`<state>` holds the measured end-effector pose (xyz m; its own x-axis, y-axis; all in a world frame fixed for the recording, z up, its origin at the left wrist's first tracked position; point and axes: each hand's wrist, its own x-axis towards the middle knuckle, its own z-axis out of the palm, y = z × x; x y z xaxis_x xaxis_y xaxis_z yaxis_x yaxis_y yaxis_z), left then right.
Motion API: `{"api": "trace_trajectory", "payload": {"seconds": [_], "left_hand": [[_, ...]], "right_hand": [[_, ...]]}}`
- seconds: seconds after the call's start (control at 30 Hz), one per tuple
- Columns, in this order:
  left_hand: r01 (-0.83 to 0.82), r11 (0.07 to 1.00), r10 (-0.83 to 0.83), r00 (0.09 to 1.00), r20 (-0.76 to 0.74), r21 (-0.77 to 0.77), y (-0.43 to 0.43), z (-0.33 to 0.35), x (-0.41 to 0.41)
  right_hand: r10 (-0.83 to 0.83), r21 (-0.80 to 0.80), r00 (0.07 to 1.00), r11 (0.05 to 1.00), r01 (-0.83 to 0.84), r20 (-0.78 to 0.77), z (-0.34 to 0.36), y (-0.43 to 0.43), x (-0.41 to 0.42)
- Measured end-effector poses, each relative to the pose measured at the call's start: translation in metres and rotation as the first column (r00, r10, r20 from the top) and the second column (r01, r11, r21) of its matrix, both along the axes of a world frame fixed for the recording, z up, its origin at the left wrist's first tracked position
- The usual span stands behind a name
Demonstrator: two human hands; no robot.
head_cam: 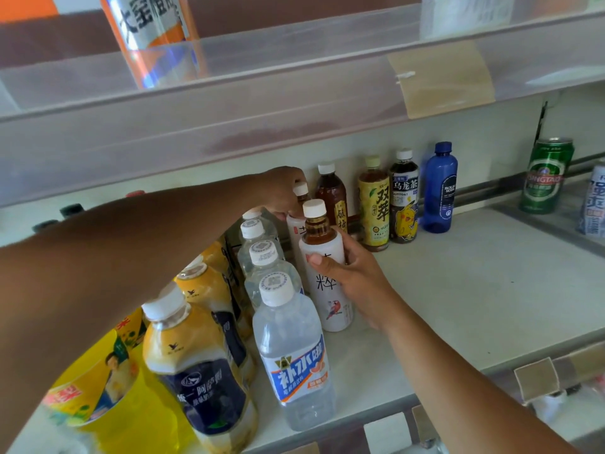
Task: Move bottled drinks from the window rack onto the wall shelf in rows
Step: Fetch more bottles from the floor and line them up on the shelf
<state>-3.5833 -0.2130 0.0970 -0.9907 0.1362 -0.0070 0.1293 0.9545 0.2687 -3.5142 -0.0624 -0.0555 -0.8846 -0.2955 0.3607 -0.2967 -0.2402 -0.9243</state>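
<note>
The right hand (pixel 355 276) was wrapped round a white tea bottle (pixel 327 290) that stood on the wall shelf (pixel 474 273) near the middle, at 3 o'clock from the water bottles (pixel 294 365). I think it held the bottle upright by its belly so it could slide in close and not tip over. The left hand (pixel 281 190) reached over the rows toward 12 o'clock, and its fingers curled on the top part of a second white bottle (pixel 294 232) just behind the first one. I think that was to steady it so the new line would be straight. Each kind of drink had its own line from front to back, which made them easy to count. There were two white bottles and four water bottles. At 9 o'clock from the water were the yellow and blue bottles (pixel 196 371): two for sure, maybe a third half hidden behind. One big yellow bottle (pixel 108 398) sat at 8 o'clock. Along the back wall at 1 o'clock stood four single drinks: a brown bottle (pixel 330 194), a yellow tea bottle (pixel 374 208), a dark tea bottle (pixel 404 198) and a blue bottle (pixel 441 191). One green can (pixel 546 176) stood far off at 2 o'clock
</note>
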Motion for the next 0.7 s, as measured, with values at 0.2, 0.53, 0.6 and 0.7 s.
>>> {"api": "trace_trajectory", "payload": {"seconds": [0.2, 0.53, 0.6, 0.7], "left_hand": [[0.006, 0.999, -0.005, 1.0, -0.028, 0.036, -0.005, -0.004, -0.004], [0.075, 0.989, -0.092, 0.988, -0.126, -0.129, -0.004, -0.007, -0.005], [0.063, 0.977, -0.093, 0.986, -0.142, -0.204, -0.007, -0.007, -0.006], [0.081, 0.978, -0.104, 0.988, -0.112, -0.194, -0.006, -0.004, -0.003]], "right_hand": [[-0.012, -0.011, 0.997, 1.0, 0.011, -0.073, -0.002, -0.004, -0.004], [-0.041, -0.011, 0.99, 0.999, 0.04, -0.136, -0.006, -0.007, -0.013], [-0.035, 0.01, 0.988, 0.999, 0.037, -0.149, -0.007, -0.006, -0.015], [-0.02, 0.04, 0.99, 0.999, 0.026, -0.136, -0.005, -0.004, -0.018]]}}
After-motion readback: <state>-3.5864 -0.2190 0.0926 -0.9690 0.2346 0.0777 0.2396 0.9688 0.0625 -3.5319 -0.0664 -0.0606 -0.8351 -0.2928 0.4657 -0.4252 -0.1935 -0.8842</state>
